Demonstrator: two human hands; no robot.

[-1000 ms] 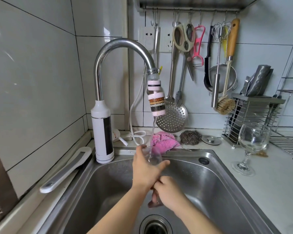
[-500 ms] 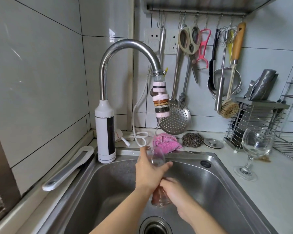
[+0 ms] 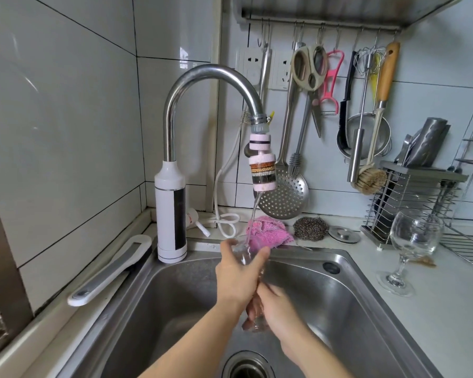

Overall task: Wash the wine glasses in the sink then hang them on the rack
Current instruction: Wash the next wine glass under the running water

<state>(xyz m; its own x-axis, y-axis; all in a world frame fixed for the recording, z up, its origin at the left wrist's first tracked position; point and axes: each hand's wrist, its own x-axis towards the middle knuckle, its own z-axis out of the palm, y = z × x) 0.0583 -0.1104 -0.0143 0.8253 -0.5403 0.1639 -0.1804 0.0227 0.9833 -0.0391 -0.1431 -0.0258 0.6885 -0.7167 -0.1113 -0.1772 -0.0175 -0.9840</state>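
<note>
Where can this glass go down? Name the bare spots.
Bare: the counter right of the sink, nearer you than the standing glass; also the sink floor around the drain. Crowded: the back ledge, with cloth, scourer and lid side by side, and the left ledge, taken by a white tool.

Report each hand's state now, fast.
Left hand: grips the bowl of the wine glass.
Right hand: grips the same glass lower down, at its stem end.
</note>
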